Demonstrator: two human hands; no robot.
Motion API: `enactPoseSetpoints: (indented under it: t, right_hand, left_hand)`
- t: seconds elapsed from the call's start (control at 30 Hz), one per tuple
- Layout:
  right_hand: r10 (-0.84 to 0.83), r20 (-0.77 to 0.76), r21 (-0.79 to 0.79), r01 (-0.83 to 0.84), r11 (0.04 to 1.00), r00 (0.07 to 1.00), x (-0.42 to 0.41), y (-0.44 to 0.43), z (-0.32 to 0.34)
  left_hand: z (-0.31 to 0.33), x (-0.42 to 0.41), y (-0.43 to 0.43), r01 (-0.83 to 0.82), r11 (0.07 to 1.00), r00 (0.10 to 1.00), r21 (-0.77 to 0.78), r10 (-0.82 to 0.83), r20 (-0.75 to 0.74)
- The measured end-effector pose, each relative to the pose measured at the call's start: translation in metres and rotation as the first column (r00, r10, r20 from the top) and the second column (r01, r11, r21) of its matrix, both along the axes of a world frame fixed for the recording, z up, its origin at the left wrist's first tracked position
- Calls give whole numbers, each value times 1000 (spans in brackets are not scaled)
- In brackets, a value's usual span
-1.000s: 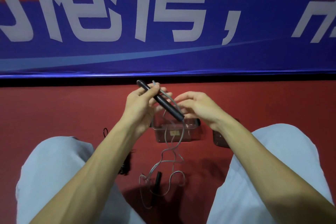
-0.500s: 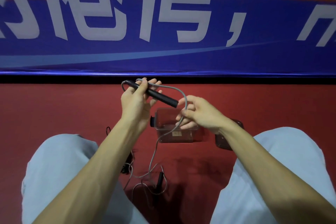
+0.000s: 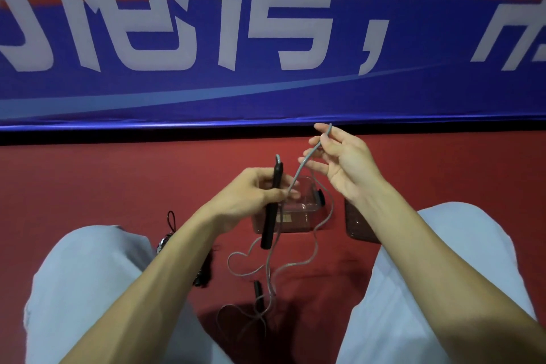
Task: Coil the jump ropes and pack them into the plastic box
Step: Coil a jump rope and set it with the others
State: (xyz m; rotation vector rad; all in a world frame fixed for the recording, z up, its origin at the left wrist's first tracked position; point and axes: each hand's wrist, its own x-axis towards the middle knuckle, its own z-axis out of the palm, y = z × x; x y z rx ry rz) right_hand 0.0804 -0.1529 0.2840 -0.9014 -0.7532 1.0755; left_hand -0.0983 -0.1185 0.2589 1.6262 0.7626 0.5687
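Note:
My left hand [image 3: 251, 195] grips one black handle [image 3: 270, 224] of the grey jump rope [image 3: 316, 245], holding it almost upright over the clear plastic box [image 3: 307, 216]. My right hand [image 3: 345, 162] is raised to the right with fingers spread. The rope runs taut from my left hand up between its thumb and forefinger, then drops behind it. The remaining rope hangs in loose loops down to the red floor, where the second black handle [image 3: 258, 289] lies between my knees.
A clear lid [image 3: 360, 224] lies right of the box, partly behind my right forearm. Another black jump rope [image 3: 171, 224] lies bunched by my left knee. A blue banner wall [image 3: 266, 38] closes off the floor just beyond the box.
My left hand turned the handle from slanted to nearly upright and dropped lower. My right hand swung up and to the right, drawing the rope taut; the loops on the floor shifted.

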Motion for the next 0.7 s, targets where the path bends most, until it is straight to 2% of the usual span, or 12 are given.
enactPoseSetpoints:
  t: [0.07, 0.17, 0.3, 0.37, 0.47, 0.57, 0.63, 0.7]
  right_hand:
    - [-21, -84, -2, 21, 1000, 996, -1, 0, 0]
    - [-62, -159, -15, 60, 998, 985, 0, 3, -2]
    - [-54, -83, -66, 49, 997, 995, 0, 4, -6]
    - [-45, 88, -115, 55, 992, 995, -3, 4, -11]
    - [-63, 398, -129, 123, 984, 915, -10, 6, -19]
    - [30, 545, -162, 70, 984, 838, -17, 7, -25]
    - [196, 686, -239, -38, 970, 701, -20, 4, -28]
    - [376, 744, -316, -205, 926, 552, -23, 2, -32]
  left_hand:
    - [2, 1, -3, 61, 997, 998, -50, -60, 33]
    - [5, 1, -5, 45, 997, 996, -55, -41, 85]
    - [10, 2, -7, -69, 989, 968, -129, 98, 233]
    - [12, 2, -5, -138, 970, 922, -199, 199, 333]
    - [16, 3, -1, -200, 921, 808, -334, 348, 476]
    - [18, 1, 4, -187, 865, 681, -466, 456, 573]
    - [20, -2, 7, -134, 827, 603, -546, 506, 617]
    - [21, -5, 11, -40, 772, 512, -635, 561, 650]
